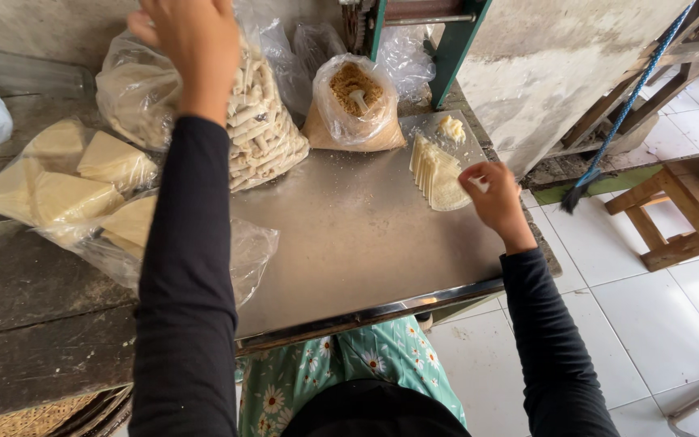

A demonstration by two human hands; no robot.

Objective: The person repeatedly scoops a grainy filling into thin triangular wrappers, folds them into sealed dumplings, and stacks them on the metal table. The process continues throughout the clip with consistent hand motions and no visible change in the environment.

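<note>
My left hand point(194, 50) is raised over a clear bag of pale rolled pastries point(264, 133) at the back of the metal table point(349, 243); its fingers are bent and I cannot see anything in them. My right hand point(493, 198) is closed on a small white piece, right beside a fanned stack of thin pale wrapper sheets point(434, 174). A small lump of pale paste point(450, 128) lies just behind the stack. A clear bag of brown crumbly filling point(355, 101) with a white spoon handle in it stands at the back.
A clear bag of square pale sheets point(66, 190) lies at the left on a dark wooden surface point(34, 299). A green metal frame point(456, 44) stands behind the table. A wooden stool point(677, 206) and a blue-handled broom point(620, 113) are on the white tiled floor at the right.
</note>
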